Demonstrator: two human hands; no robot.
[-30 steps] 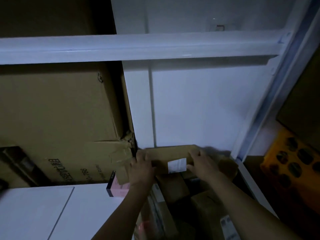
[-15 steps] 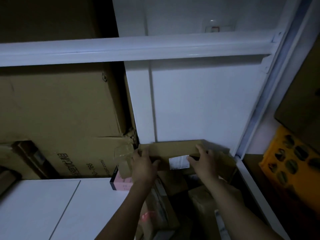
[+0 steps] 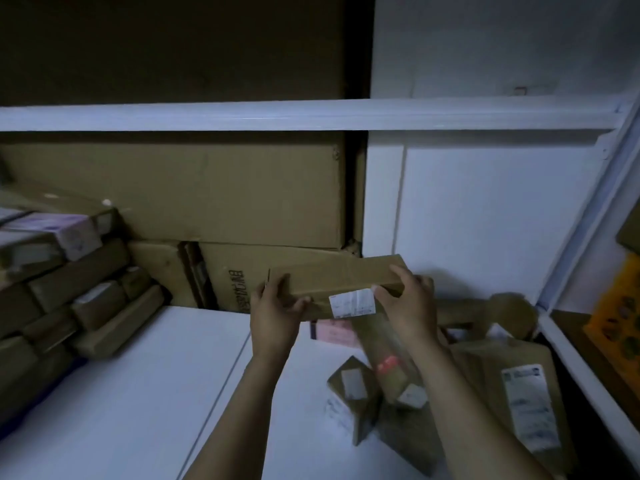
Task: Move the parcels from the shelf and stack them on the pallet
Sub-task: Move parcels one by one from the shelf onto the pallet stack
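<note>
I hold a long flat brown cardboard parcel (image 3: pixel 332 277) with a white label in both hands, lifted clear above the white shelf board (image 3: pixel 145 393). My left hand (image 3: pixel 275 311) grips its left end, thumb on the front face. My right hand (image 3: pixel 407 299) grips its right part, fingers over the top edge. Below the parcel lie several more parcels: a pink box (image 3: pixel 334 332), a small brown box (image 3: pixel 353 393), a long brown parcel with a red mark (image 3: pixel 388 365) and a brown mailer with a white label (image 3: pixel 519 393).
A stack of brown parcels (image 3: pixel 69 296) fills the left of the shelf. Large cardboard boxes (image 3: pixel 194 192) stand at the back. A white beam (image 3: pixel 311 114) runs overhead and a white upright (image 3: pixel 588 216) bounds the right side. A yellow crate (image 3: pixel 620 306) sits beyond it.
Both hands have lifted the long parcel up off the pile and toward the left. The view has swung left and down, showing the shelf board and the left stack.
</note>
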